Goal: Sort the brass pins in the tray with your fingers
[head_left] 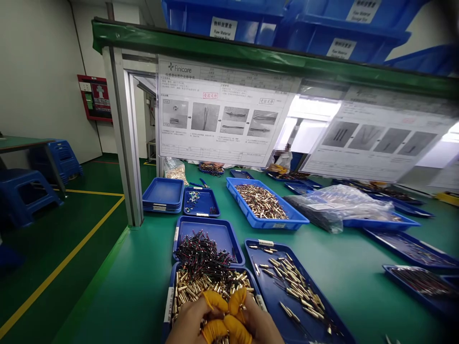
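Observation:
My left hand [197,317] and my right hand [254,320] meet at the bottom middle, fingertips in yellow finger cots pinched together. What they pinch is hidden by the fingertips. Both are over a blue tray [168,306] filled with brass-coloured metal sleeves [191,286]. Just behind, a heap of thin black and red wired parts [204,253] lies in a second blue tray [224,231] and spills toward the sleeves. To the right, a long blue tray [267,289] holds brass sleeves with dark wires attached [287,272].
Farther back stand stacked blue trays [163,193], a small tray of parts [204,203] and a blue bin [294,222] of copper-coloured pieces. A plastic bag [351,200] lies at right. Instruction sheets [225,114] hang from a shelf with a metal post [124,134]. Another person's hand [278,168] shows beyond.

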A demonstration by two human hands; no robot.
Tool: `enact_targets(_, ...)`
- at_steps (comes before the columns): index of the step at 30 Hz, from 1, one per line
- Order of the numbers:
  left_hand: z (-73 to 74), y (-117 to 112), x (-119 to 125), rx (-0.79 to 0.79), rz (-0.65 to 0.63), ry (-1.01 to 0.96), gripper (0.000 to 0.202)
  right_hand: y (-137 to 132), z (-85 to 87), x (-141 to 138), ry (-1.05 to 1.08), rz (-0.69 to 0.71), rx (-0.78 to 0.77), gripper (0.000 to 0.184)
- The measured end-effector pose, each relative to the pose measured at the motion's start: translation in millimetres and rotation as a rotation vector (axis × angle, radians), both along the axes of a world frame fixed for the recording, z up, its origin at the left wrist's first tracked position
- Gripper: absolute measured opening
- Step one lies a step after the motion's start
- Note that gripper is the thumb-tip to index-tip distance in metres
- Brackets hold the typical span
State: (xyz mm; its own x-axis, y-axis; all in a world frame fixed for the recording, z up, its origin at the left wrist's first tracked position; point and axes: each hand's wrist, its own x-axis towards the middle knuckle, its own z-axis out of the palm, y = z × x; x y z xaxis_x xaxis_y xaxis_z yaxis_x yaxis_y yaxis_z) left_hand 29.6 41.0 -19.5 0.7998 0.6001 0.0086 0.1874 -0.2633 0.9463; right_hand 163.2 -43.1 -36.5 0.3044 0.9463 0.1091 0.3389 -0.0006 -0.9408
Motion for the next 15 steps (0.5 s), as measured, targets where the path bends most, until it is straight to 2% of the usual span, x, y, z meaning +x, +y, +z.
enact_targets(3,-4.3,0,1,0.030,-0.031,0.089,0.020,-1,5.2,0,-0.029,0.056,0.010,0.031)
enact_targets(6,-6.6,0,1,-0.001,0.090,0.086,0.024,-4,16.4,-1,-0.009,0.005,0.030,0.031)
enact_targets(8,-6.6,0,0,-0.061,0.145,0.043,0.023,-5,25.0,-1,0.078,-0.021,0.006,0.030)
enact_targets(11,-9.6,0,-2,-0.133,0.132,-0.016,0.018,-4,35.4,0,0.300,0.046,-0.090,0.027)
enact_targets(15,-25.4,1,-2,-0.243,0.137,-0.108,0.015,1,39.4,0,0.489,0.144,-0.096,0.026)
